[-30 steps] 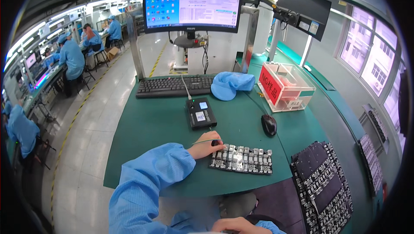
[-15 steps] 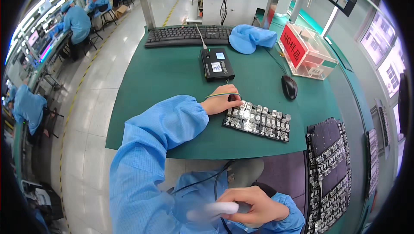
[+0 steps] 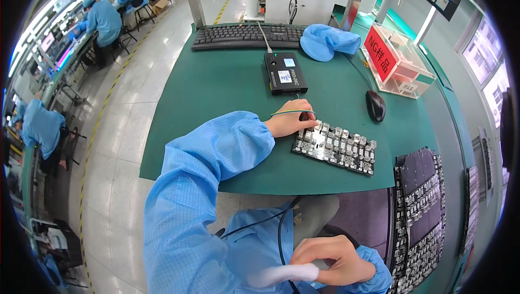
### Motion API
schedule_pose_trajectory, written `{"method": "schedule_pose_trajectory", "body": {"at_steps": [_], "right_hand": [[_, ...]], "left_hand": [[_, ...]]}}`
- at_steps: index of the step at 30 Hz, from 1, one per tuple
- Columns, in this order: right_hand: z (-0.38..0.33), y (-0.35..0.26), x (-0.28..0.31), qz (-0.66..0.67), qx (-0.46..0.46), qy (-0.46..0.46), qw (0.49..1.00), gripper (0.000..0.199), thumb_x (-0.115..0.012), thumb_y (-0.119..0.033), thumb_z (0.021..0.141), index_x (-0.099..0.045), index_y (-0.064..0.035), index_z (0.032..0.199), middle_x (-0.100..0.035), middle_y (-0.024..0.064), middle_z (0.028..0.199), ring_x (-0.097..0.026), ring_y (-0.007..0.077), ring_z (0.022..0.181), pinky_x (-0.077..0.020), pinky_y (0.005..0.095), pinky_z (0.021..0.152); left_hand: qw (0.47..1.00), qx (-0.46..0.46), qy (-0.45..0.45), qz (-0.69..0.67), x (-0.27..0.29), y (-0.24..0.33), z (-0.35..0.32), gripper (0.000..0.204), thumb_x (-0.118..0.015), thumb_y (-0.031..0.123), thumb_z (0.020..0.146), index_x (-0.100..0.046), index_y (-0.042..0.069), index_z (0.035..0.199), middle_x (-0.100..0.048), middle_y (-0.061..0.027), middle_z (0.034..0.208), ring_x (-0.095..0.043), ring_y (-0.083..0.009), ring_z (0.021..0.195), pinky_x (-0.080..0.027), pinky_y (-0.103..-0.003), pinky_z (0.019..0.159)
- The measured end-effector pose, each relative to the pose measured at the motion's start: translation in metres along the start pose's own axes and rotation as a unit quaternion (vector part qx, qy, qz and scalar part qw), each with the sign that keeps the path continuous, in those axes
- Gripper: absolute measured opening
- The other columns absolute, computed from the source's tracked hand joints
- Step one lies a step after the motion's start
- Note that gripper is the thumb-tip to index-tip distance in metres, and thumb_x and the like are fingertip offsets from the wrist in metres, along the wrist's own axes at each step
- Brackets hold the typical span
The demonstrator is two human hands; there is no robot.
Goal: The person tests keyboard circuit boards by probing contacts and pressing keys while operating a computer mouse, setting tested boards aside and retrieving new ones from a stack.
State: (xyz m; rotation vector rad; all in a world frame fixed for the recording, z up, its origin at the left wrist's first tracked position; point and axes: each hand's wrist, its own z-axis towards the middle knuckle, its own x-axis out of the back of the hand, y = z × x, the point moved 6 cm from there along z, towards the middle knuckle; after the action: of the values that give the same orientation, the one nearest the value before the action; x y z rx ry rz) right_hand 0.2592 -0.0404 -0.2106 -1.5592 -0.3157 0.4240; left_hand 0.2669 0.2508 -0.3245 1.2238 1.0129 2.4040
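1. Desk, left side: bare green past the blue left sleeve. Open room for the elbow to swing that way.
2. Keyboard at the far side; black box sits between it and the left hand, so reach straight ahead is limited.
3. Left hand is the nearer one: touching the parts panel at its upper left corner. Grip looks drawn together; what's between the fingertips is hidden, can't tell if it's a true pinch. Yellow-green wire crosses the fingers.
4. White item: this side of the desk's front edge, left end blurred, kind unclear.
5. Right hand: off the desk, well apart from the panel. Grip looks pinched on the white item.
6. Parts panel: flat on desk, right of the left grip and a bit toward the person. Long axis runs left-right, right end canted toward the person. Lower right corner near the front edge, narrow green band between.
7. Mouse: just beyond the panel's right end, gap between.
8. Clear box at far right, stacked panels past the front corner. Those bound rightward room.
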Motion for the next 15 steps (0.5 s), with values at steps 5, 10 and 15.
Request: {"method": "schedule_pose_trajectory", "body": {"at_steps": [5, 10, 15], "right_hand": [[0.007, -0.007, -0.01, 0.035, 0.072, 0.072, 0.994, 0.02, -0.067, -0.007, 0.079, -0.064, 0.0031, 0.096, -0.064, 0.0135, 0.089, -0.062, 0.0201, 0.078, -0.0472, 0.0286, 0.066], [0.013, 0.002, -0.005, 0.147, 0.064, 0.06, 0.985, 0.016, -0.067, 0.004, 0.077, -0.068, 0.0042, 0.093, -0.067, 0.0158, 0.091, -0.064, 0.0259, 0.083, -0.0508, 0.0352, 0.073], [0.012, 0.004, 0.016, 0.108, 0.089, 0.078, 0.987, 0.021, -0.065, 0.001, 0.08, -0.067, 0.002, 0.101, -0.067, 0.0141, 0.099, -0.063, 0.0236, 0.094, -0.0497, 0.035, 0.082]], "left_hand": [[1.0, 0.014, -0.013, -0.017, -0.002, 0.001, 0.003, 0.029, -0.073, 0.029, 0.082, -0.062, 0.002, 0.08, -0.058, -0.0087, 0.088, -0.056, -0.0235, 0.083, -0.045, -0.035, 0.072], [1.0, 0.019, -0.002, -0.014, 0.003, -0.002, -0.003, 0.029, -0.073, 0.029, 0.081, -0.063, 0.002, 0.08, -0.058, -0.0084, 0.087, -0.056, -0.0234, 0.082, -0.044, -0.035, 0.072], [1.0, 0.013, -0.004, -0.019, -0.001, 0.0, 0.002, 0.03, -0.073, 0.029, 0.082, -0.062, 0.001, 0.08, -0.058, -0.0085, 0.086, -0.056, -0.0233, 0.082, -0.044, -0.035, 0.071]]}}
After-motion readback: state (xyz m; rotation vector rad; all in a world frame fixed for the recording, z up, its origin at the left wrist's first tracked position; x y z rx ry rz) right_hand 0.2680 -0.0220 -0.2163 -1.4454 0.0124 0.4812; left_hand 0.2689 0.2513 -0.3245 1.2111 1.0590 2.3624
